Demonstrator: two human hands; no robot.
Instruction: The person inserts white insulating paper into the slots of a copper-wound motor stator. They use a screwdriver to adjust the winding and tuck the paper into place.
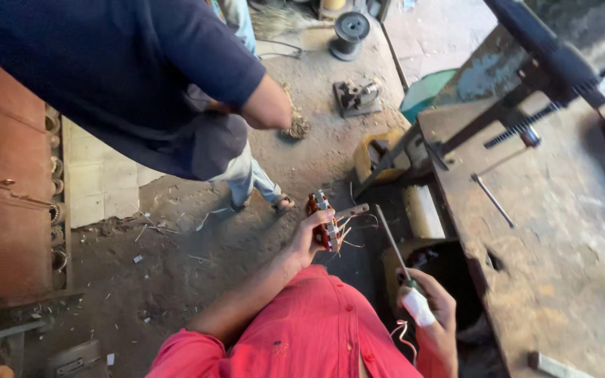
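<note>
Over dirt floor, left hand (311,234) holds one stator (323,222), right hand (434,308) one screwdriver (395,246).

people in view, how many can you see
2. One wears the camera: red shirt, left hand holding a small motor winding, right hand gripping a screwdriver. Another person in a dark blue shirt stands at upper left. More may be out of frame.
</note>
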